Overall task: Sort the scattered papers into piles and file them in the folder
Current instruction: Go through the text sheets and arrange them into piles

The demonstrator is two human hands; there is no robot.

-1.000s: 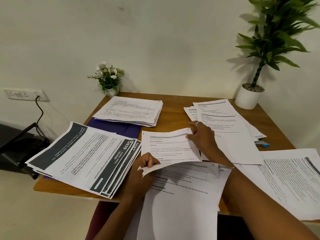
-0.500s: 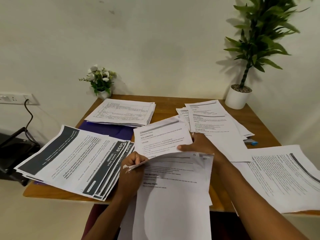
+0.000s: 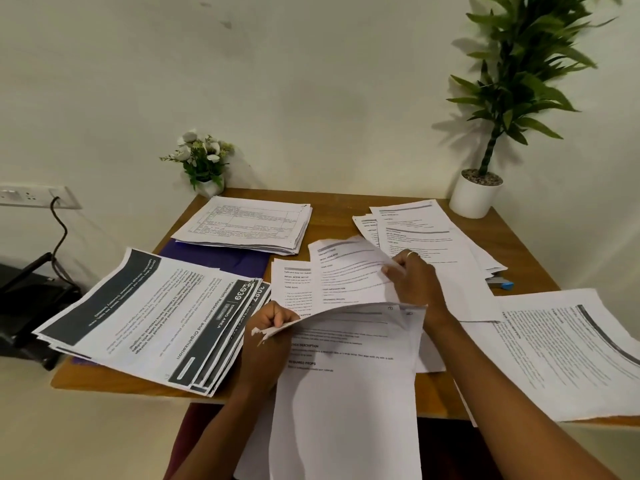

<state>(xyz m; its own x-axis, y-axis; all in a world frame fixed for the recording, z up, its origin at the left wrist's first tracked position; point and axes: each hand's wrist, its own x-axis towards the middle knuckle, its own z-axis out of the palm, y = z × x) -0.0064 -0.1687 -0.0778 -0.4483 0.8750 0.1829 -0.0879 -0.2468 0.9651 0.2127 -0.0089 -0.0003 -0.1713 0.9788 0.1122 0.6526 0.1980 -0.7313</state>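
Here, at the centre, the left hand point(image 3: 268, 325) pinches a stack point(image 3: 346, 410) by its corner and the right hand point(image 3: 417, 284) grasps one lifted sheet point(image 3: 346, 271); the folder point(image 3: 223, 259) lies left of centre, under piles point(image 3: 249, 223).

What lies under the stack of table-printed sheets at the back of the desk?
A purple folder shows beneath the near edge of the stack. The stack covers the folder's far part, so nothing else under it can be seen.
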